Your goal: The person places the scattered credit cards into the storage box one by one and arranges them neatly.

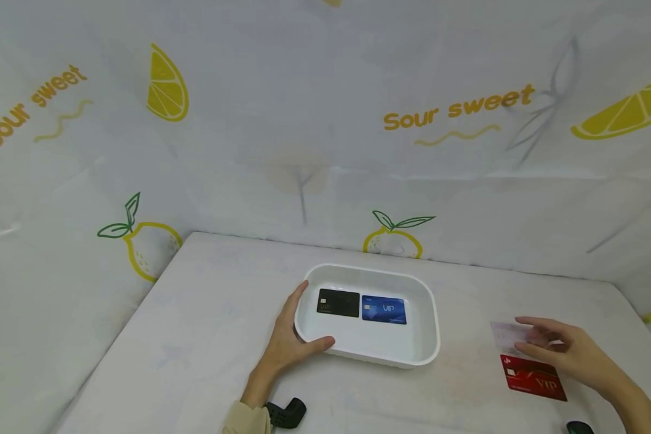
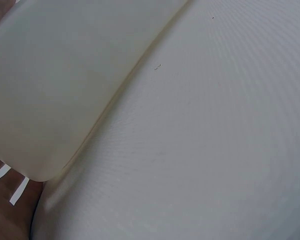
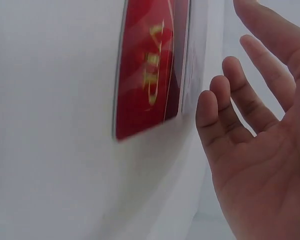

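A white plastic tray sits mid-table. My left hand holds its left end, the thumb over the front rim and the fingers along the left side. In the left wrist view the tray's outer wall hides most of that hand. Inside the tray a black VIP card and a blue VIP card lie side by side. To the right, my right hand hovers with loosely bent fingers and nothing in its grasp. Below it are a pale pinkish card, partly covered, and a red VIP card.
The table has a white cover, and a lemon-printed white cloth hangs behind it. A black device is by the left wrist. Another dark object shows at the bottom edge near the right wrist.
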`<action>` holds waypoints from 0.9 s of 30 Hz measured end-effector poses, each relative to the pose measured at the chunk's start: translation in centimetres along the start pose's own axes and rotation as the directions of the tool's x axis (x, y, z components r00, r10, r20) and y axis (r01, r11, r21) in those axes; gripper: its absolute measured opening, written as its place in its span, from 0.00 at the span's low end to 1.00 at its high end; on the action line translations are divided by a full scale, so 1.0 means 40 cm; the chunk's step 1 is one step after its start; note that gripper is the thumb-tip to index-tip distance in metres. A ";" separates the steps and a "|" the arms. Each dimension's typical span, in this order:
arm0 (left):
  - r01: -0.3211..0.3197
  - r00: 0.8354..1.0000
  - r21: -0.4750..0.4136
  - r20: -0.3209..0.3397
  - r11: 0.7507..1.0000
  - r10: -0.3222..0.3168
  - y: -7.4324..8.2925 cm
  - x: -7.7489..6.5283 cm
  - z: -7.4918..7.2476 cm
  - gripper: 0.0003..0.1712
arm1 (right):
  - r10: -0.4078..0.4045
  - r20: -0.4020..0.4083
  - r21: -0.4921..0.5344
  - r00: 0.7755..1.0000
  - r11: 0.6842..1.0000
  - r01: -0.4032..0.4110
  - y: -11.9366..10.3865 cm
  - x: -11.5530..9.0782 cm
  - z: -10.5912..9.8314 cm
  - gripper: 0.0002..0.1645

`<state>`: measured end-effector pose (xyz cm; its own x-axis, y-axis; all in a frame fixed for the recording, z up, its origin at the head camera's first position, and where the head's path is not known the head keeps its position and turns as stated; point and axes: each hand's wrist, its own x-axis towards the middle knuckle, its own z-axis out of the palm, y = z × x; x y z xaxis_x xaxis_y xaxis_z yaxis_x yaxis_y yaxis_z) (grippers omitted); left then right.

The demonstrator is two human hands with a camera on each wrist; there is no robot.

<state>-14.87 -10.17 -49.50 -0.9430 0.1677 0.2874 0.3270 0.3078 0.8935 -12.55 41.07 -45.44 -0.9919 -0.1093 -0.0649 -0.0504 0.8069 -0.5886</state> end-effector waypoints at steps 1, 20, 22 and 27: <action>0.001 1.000 0.000 -0.001 1.000 -0.001 0.000 0.000 0.000 0.67 | 0.015 0.002 -0.009 1.000 1.000 -0.015 0.007 0.000 -0.004 0.34; -0.002 1.000 0.011 0.004 1.000 0.002 -0.001 0.000 0.001 0.67 | 0.154 0.099 -0.138 0.983 0.980 -0.140 0.067 0.015 -0.032 0.43; 0.002 1.000 0.011 0.004 1.000 -0.002 0.000 0.000 0.001 0.67 | 0.149 0.102 -0.152 0.984 0.979 -0.133 0.067 0.017 -0.031 0.43; 0.004 1.000 0.009 0.001 1.000 -0.004 -0.001 0.000 0.002 0.67 | 0.146 0.114 -0.190 0.983 0.974 -0.122 0.061 0.021 -0.028 0.44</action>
<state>-14.89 -10.12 -49.56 -0.9443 0.1669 0.2835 0.3236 0.3169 0.8915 -13.65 43.58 -46.03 -0.9688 -0.0561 -0.2413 0.0501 0.9095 -0.4126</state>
